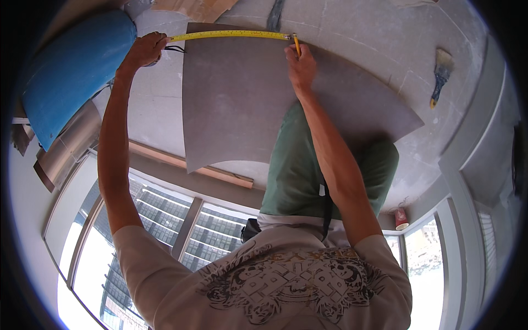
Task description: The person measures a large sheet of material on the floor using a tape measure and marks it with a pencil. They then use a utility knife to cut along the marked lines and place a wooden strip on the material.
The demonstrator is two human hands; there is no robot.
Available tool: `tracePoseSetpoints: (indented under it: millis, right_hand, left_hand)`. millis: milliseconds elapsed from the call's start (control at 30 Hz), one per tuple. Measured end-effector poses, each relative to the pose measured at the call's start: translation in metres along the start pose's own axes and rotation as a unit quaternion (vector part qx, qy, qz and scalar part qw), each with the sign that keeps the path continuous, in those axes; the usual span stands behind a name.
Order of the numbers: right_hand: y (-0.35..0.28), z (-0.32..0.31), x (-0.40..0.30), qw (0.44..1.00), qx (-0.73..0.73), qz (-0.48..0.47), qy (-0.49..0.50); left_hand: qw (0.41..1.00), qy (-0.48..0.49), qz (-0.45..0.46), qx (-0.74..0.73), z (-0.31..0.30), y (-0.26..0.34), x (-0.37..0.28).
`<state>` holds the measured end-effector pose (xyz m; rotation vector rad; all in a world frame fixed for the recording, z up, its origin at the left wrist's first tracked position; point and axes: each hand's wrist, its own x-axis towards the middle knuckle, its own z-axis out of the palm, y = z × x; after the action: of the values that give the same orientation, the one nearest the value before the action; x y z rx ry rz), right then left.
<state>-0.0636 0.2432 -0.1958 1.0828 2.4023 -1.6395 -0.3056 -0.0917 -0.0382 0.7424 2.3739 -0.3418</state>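
My left hand [145, 48] grips the case of a tape measure, most of it hidden under my fingers, with a black strap hanging out. Its yellow blade [231, 34] runs to the right, along the far edge of a large grey-brown tile or panel [231, 99] lying on the floor. Between the fingers of my right hand [302, 68] is a yellow pencil [296, 44], held upright beside the blade's hooked end. The panel's lower edge looks curved, and my green-trousered knees [293, 148] are over its right part.
A blue sheet or board [82, 74] lies at the left, beside a brownish curved panel [72, 138]. A paintbrush [442, 76] rests on the floor at the right. A wooden strip [231, 176] runs near the windows [214, 231]. A red cup [401, 218] stands by the window corner.
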Motion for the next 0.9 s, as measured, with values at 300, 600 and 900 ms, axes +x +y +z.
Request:
tracePoseSetpoints:
  millis: [300,600,900]
  right_hand:
    - [-0.03,0.018,-0.003,0.992,0.114,0.041,-0.017]
    - [-0.056,0.059,-0.076,0.993,0.113,-0.033,0.03]
    - [-0.062,0.104,-0.074,0.947,-0.171,-0.167,-0.216]
  left_hand:
    - [0.999,-0.015,0.035,0.035,-0.019,-0.05,-0.007]
    - [0.998,-0.01,0.008,0.065,-0.013,-0.065,-0.01]
    - [0.996,0.026,0.064,0.062,-0.013,-0.077,0.0]
